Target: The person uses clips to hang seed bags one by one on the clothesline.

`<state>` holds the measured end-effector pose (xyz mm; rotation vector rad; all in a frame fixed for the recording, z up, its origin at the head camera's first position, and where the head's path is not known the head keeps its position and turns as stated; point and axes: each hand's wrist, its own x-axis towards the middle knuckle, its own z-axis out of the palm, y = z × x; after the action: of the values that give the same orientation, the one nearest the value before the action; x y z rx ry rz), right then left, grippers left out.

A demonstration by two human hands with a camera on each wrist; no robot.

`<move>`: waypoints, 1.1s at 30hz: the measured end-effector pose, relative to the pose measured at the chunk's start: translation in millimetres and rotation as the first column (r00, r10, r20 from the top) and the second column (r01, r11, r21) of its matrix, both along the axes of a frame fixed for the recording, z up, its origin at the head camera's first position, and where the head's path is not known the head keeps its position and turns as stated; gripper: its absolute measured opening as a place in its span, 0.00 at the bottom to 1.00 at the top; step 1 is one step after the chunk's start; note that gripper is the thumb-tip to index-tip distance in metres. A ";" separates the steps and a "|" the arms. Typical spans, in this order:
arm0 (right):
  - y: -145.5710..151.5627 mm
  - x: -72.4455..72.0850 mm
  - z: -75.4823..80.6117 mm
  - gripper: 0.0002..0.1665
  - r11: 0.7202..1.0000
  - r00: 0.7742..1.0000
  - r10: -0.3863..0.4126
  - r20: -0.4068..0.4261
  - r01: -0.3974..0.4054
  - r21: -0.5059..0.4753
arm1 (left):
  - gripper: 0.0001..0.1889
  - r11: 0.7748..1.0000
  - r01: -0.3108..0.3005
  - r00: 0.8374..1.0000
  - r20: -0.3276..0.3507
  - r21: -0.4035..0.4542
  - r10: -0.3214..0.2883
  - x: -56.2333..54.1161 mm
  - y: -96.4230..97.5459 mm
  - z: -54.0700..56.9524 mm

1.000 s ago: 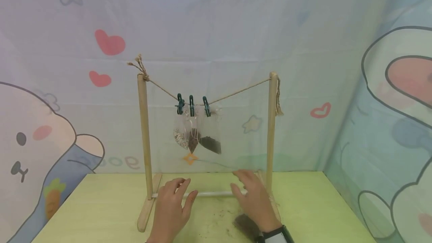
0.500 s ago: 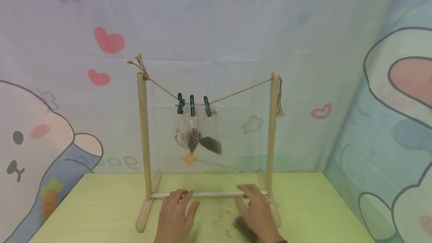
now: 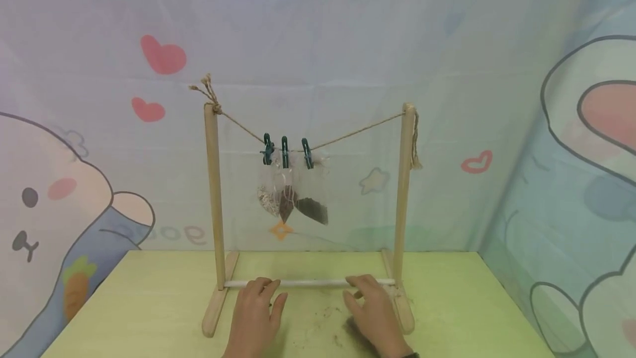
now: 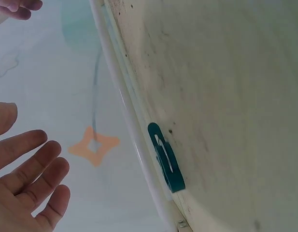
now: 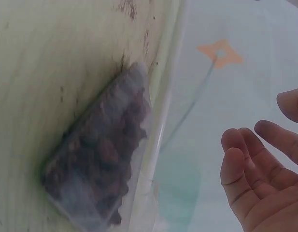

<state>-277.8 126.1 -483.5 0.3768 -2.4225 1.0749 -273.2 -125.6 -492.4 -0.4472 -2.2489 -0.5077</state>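
My left hand (image 3: pixel 254 316) hovers over the near side of the table with loosely bent fingers, holding nothing. Below it, a dark green clothespin (image 4: pixel 167 159) lies on the tabletop beside the white bar (image 4: pixel 124 99). My right hand (image 3: pixel 376 316), also holding nothing, hangs over a clear plastic bag of dark brown bits (image 5: pixel 98 154), which it mostly hides in the head view. Three clothespins (image 3: pixel 285 152) clip three clear bags onto a rope: one with pale speckled bits (image 3: pixel 269 201), one with brown bits (image 3: pixel 286 203), one with dark grains (image 3: pixel 313 211).
The twine rope (image 3: pixel 359 133) sags between a left wooden post (image 3: pixel 213 198) and a right wooden post (image 3: pixel 404 198). Wooden feet (image 3: pixel 215 312) support the posts. Dark crumbs (image 3: pixel 328 314) dot the yellow-green table (image 3: pixel 462 303). A printed cloth backdrop (image 3: pixel 318 43) hangs behind.
Both hands have drawn back and down a little, the right one more than the left. The head view has shifted slightly. The hanging bags stay in place on the rope.
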 end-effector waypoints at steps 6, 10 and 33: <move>-12.5 -1.4 -7.0 0.14 0.996 0.995 0.094 0.047 -0.094 0.006 | 0.12 0.998 -0.051 0.995 0.089 0.044 0.047 -3.4 -16.5 -0.2; -21.1 -1.7 -8.2 0.16 0.983 0.981 0.179 0.078 -0.182 0.026 | 0.13 0.997 -0.065 0.987 0.148 0.035 0.059 -4.2 -28.1 -1.5; -54.0 9.3 -7.7 0.18 0.874 0.835 0.475 0.279 -0.484 -0.038 | 0.13 0.994 0.030 0.850 0.526 -0.108 0.031 -7.7 -44.5 -11.0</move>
<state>-268.6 72.1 -491.2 0.9462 -2.6713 1.3731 -280.8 -170.1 -503.4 -0.3955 -2.8215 -0.5553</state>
